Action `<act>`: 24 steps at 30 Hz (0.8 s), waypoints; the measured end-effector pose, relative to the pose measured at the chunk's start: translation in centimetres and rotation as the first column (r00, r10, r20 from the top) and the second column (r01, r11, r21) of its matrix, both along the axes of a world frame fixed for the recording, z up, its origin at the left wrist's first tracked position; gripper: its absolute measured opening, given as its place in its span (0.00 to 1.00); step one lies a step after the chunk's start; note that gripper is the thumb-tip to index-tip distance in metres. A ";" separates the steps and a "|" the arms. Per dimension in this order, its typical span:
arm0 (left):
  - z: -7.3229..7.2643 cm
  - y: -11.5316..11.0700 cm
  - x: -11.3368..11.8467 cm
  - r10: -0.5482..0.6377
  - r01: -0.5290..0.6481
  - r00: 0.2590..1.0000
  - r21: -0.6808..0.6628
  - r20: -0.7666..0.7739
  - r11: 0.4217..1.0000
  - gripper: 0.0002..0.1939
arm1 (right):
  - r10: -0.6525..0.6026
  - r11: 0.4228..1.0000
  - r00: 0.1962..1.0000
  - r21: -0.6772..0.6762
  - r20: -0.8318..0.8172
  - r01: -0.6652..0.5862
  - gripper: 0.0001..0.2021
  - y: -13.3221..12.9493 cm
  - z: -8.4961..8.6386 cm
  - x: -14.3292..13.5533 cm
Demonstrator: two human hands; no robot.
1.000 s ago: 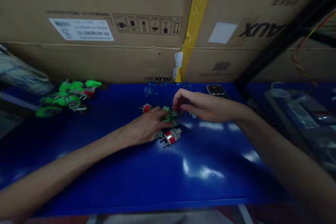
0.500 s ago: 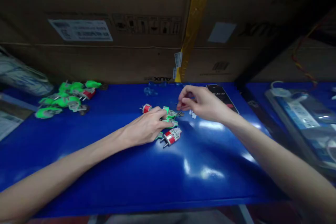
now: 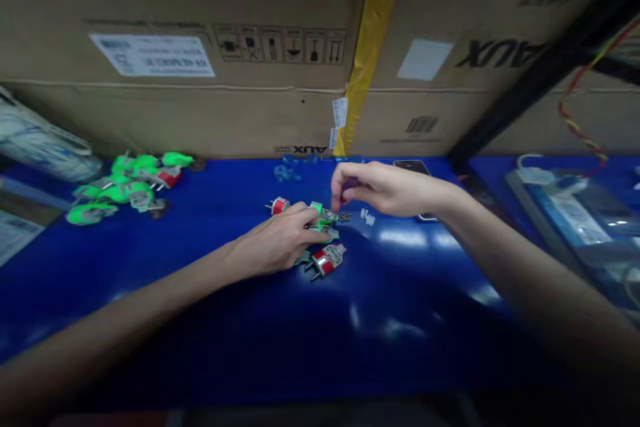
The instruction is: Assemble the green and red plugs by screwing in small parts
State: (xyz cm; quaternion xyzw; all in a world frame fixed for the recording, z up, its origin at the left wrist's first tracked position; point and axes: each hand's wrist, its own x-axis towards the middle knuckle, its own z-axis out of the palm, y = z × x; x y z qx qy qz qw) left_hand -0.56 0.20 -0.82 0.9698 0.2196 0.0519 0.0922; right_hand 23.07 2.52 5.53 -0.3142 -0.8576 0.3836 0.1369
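Observation:
My left hand (image 3: 283, 238) is closed on a green plug part (image 3: 324, 233) at the middle of the blue table. Just above it, my right hand (image 3: 370, 187) points its pinched fingertips down at the part's upper edge; anything between them is too small to make out. A red and white plug (image 3: 327, 260) with two pins lies below the left fingers, and another red plug (image 3: 280, 206) lies beyond that hand. Small dark screws (image 3: 345, 217) sit right of the green part, with small white pieces (image 3: 369, 217) farther right.
Green plug parts (image 3: 123, 190) are heaped at the left. Clear blue pieces (image 3: 287, 173) and a phone (image 3: 413, 166) lie toward the back, before large cardboard boxes (image 3: 225, 117). A transparent-looking container (image 3: 565, 213) stands at the right.
My right hand has moved slightly left and down to the green part, and its forearm now covers more of the phone. My left hand stays in place.

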 end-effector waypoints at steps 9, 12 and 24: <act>-0.1 -0.2 0.0 0.008 -0.008 0.999 -0.007 0.034 1.000 0.19 | -0.321 0.947 0.932 -0.063 -0.165 0.315 0.07 -0.8 -2.8 -0.7; -0.2 -0.1 0.0 0.009 -0.009 0.999 0.002 0.053 1.000 0.17 | -0.499 0.865 0.849 -0.044 -0.174 0.499 0.06 -1.8 -3.4 -1.1; 0.0 -0.1 0.0 0.000 0.000 1.000 0.020 0.010 1.000 0.20 | -0.010 1.000 0.998 -0.022 -0.064 0.009 0.06 0.1 -0.5 0.0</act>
